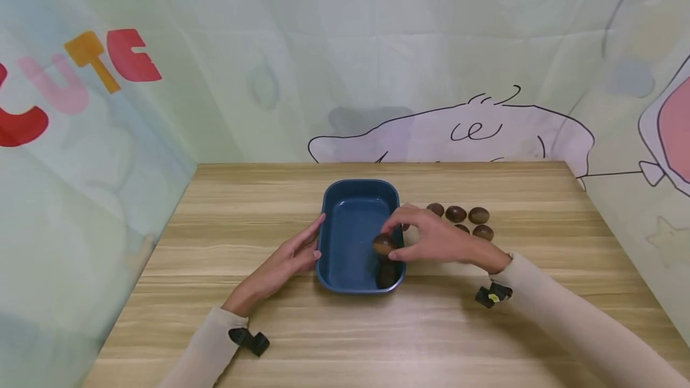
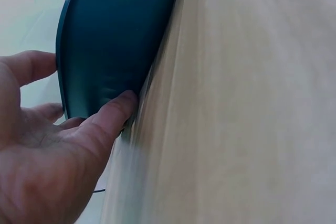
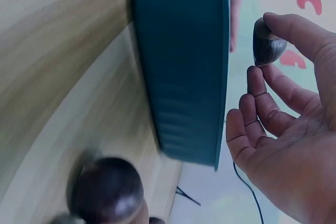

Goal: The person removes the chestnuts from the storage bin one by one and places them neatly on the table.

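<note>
Over the right side of a deep blue rectangular tray (image 1: 350, 238), my right hand (image 1: 436, 238) pinches a glossy brown egg-shaped thing (image 1: 384, 245) between thumb and fingertip. In the right wrist view it hangs from that pinch (image 3: 268, 43), beyond the tray's rim. A second dark egg-shaped thing (image 1: 386, 275) lies inside the tray, in the near right corner. My left hand (image 1: 288, 259) touches the tray's left side with extended fingers; in the left wrist view the thumb and fingers rest on the outer wall (image 2: 113, 35).
Several more brown egg-shaped things (image 1: 478, 215) lie in rows on the wood-grain table (image 1: 242, 208), right of the tray and partly behind my right hand. A printed cloth backdrop (image 1: 259, 76) stands along the table's back and sides.
</note>
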The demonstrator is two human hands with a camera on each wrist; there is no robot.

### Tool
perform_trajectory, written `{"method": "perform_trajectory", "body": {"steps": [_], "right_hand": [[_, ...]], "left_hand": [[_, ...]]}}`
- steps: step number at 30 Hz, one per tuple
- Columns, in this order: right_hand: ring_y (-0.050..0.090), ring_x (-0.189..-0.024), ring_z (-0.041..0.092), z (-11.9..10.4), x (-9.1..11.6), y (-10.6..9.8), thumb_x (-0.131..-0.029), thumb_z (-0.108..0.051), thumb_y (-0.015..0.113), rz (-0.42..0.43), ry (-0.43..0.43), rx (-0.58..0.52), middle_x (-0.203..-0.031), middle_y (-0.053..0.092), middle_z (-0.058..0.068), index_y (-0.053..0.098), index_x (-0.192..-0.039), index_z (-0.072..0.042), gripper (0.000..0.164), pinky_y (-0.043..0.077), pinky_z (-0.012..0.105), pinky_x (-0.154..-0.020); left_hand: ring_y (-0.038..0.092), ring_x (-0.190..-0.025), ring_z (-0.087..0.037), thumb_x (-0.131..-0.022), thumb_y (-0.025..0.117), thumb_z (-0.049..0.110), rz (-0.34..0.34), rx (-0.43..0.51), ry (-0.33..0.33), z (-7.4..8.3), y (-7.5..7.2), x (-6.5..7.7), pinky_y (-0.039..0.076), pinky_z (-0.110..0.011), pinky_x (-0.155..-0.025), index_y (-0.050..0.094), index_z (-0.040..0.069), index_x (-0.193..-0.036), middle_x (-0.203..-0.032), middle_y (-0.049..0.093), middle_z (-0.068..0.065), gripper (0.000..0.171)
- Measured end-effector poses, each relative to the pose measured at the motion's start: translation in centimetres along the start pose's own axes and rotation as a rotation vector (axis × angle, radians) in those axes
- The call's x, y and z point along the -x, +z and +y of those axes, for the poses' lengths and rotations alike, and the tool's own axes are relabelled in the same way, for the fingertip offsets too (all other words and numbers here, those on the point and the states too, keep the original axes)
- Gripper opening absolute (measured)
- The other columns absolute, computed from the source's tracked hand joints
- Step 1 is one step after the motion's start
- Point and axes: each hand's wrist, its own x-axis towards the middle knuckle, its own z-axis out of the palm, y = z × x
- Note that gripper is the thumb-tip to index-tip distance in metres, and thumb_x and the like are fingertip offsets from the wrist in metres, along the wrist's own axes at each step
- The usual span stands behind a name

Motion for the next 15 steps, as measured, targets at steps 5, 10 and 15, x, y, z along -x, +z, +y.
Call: {"method": "perform_trajectory", "body": {"steps": [5, 10, 15], "right_hand": [[0.061, -0.115, 0.028, 0.5, 1.0, -1.3, -0.094, -0.027, 0.09, 0.023, 0.037, -0.008, -0.122, 0.071, -0.009, 0.078, -0.125, -0.023, 0.034, 0.053, 0.053, -0.095], [0.064, -0.111, 0.034, 1.3, 1.8, -2.4, -0.092, -0.025, 0.091, 0.069, 0.064, 0.008, -0.119, 0.073, -0.01, 0.079, -0.123, -0.023, 0.033, 0.055, 0.056, -0.095], [0.066, -0.111, 0.035, 2.1, 3.0, -3.3, -0.092, -0.024, 0.091, 0.106, 0.104, 0.035, -0.116, 0.072, -0.009, 0.079, -0.123, -0.021, 0.034, 0.055, 0.054, -0.096]], "left_hand": [[0.016, -0.167, -0.038, -0.117, 0.05, 0.009, 0.003, 0.001, 0.004, -0.1, -0.1, 0.0, 0.049, -0.038, -0.116, 0.011, 0.018, -0.179, -0.185, 0.002, -0.011, 0.074], [0.016, -0.167, -0.037, -0.116, 0.051, 0.01, 0.003, 0.01, 0.006, -0.1, -0.1, -0.1, 0.05, -0.034, -0.115, 0.011, 0.019, -0.179, -0.185, 0.002, -0.01, 0.075], [0.016, -0.167, -0.037, -0.116, 0.051, 0.01, 0.003, 0.006, 0.007, -0.1, -0.1, -0.2, 0.05, -0.036, -0.116, 0.011, 0.02, -0.179, -0.185, 0.002, -0.01, 0.075]]}}
